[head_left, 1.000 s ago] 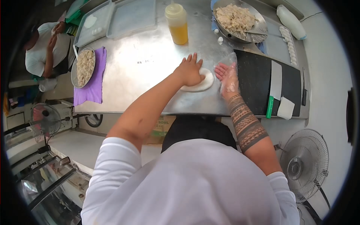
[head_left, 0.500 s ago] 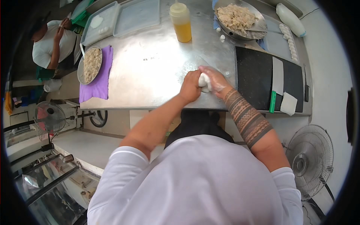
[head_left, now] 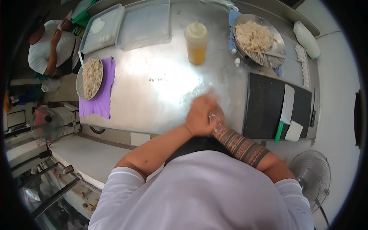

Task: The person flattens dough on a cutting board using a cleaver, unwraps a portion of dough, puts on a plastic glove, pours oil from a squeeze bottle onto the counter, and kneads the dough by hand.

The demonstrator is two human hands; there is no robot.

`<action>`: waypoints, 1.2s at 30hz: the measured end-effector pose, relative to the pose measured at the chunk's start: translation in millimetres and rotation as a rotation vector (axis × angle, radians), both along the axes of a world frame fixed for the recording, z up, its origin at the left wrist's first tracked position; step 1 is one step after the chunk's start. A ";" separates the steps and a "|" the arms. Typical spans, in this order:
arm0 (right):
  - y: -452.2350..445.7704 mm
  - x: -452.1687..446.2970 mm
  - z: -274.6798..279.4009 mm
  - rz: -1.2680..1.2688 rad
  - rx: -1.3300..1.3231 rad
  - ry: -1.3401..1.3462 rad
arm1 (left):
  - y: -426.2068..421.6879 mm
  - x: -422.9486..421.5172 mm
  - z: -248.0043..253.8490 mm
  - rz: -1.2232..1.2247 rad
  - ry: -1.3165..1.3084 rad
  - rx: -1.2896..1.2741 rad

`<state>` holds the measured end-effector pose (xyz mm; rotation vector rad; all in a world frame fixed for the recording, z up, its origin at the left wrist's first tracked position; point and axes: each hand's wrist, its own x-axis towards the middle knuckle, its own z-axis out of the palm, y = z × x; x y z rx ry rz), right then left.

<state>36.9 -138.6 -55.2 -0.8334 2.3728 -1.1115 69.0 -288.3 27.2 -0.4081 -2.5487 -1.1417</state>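
Note:
My left hand (head_left: 200,114) is closed and wraps over my right hand (head_left: 217,117) above the near edge of the steel table. Clear plastic shows on my right hand, a glove by its look. The fingers are smeared by motion. A lump of white dough showed between the hands a moment ago; now my hands cover it. Beyond them a squeeze bottle (head_left: 196,46) of yellow oil stands upright. To the right lies a black cutting board (head_left: 260,103) with a green-handled knife (head_left: 287,101) and a white scraper (head_left: 294,131) on it.
A steel bowl (head_left: 282,45) of pale filling stands back right, near small dough pieces (head_left: 237,61) and a row of dough balls (head_left: 302,63). At left, a dish of filling (head_left: 92,78) rests on a purple cloth (head_left: 100,107), near plastic trays (head_left: 143,28) and another person (head_left: 50,48).
My hands have come nearer my body, and the left now covers the right, hiding the dough. The camera has shifted, so the table sits lower in view.

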 end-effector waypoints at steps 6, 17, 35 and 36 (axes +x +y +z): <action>-6.9 -23.3 -17.6 0.226 0.344 0.525 | 9.2 -27.6 -22.5 -0.365 0.005 -0.012; -15.1 -115.3 5.8 0.309 0.403 0.634 | 3.7 -119.4 -35.6 -0.226 0.134 -0.107; 101.9 -21.9 25.0 -0.723 -0.786 -0.737 | 11.3 -32.4 45.7 -0.187 -0.853 -0.629; 103.2 -22.2 25.8 -0.704 -0.773 -0.756 | 8.9 -23.7 50.1 -0.182 -0.871 -0.530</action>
